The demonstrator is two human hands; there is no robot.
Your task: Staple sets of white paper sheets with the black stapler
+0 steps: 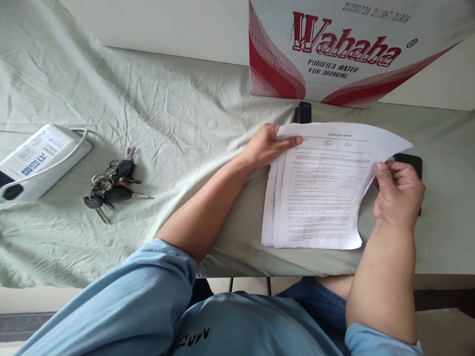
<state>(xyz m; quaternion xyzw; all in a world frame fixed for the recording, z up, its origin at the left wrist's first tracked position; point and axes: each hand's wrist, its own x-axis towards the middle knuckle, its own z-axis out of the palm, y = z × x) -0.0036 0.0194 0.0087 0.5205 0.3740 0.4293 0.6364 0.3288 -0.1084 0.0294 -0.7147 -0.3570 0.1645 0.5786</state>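
Note:
Several printed sheets of paper (322, 193) are held up over the cloth-covered table, the top one headed "Overleaf Notes". My left hand (269, 146) grips the sheets at their upper left corner, thumb on top and fingers behind. At the right edge, my right hand (399, 190) pinches the paper between thumb and fingers, and the sheet bends there. The upper right corner curls outward. Left edges of the sheets are slightly fanned, so lower pages show. Behind the right hand lies a flat black object (412, 162), partly hidden.
A Wahaha water carton (349, 54) stands at the back, with a small black object (304, 112) before it. To the left lie a bunch of keys (115, 183) and a white device with a cord (48, 158). Wrinkled pale green cloth (178, 113) covers the table.

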